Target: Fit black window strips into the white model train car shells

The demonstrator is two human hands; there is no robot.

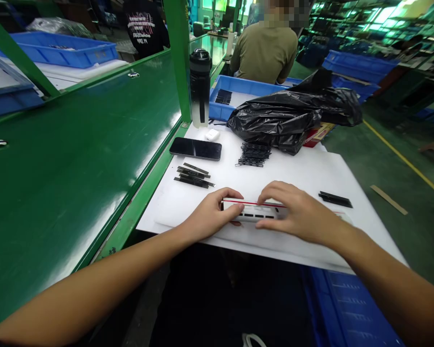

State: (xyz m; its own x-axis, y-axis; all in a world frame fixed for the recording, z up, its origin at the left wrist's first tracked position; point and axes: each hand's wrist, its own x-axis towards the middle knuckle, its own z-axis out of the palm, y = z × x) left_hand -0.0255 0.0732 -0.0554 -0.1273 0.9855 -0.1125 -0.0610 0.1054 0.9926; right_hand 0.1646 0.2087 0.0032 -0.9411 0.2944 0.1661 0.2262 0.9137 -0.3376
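Observation:
A long white piece (251, 212) with a red line along its far edge and a row of dark slots lies low over the near edge of the white work surface. Wrapped round its left end is my left hand (217, 212), thumb on top and fingers behind. My right hand (292, 212) spans the right part, with fingertips at the far edge and the thumb at the near side. Dark flat strips (193, 176) lie in a loose stack beyond my left hand. Another small bundle of black strips (335, 199) sits to the right of my right hand.
A pile of thin black frames (253, 154), a phone (195, 148), a white earbud case (212, 135) and a bottle (200, 86) stand farther back. Behind them are a black plastic bag (275, 115) and a blue bin (251, 86). A green conveyor (94, 130) runs along the left.

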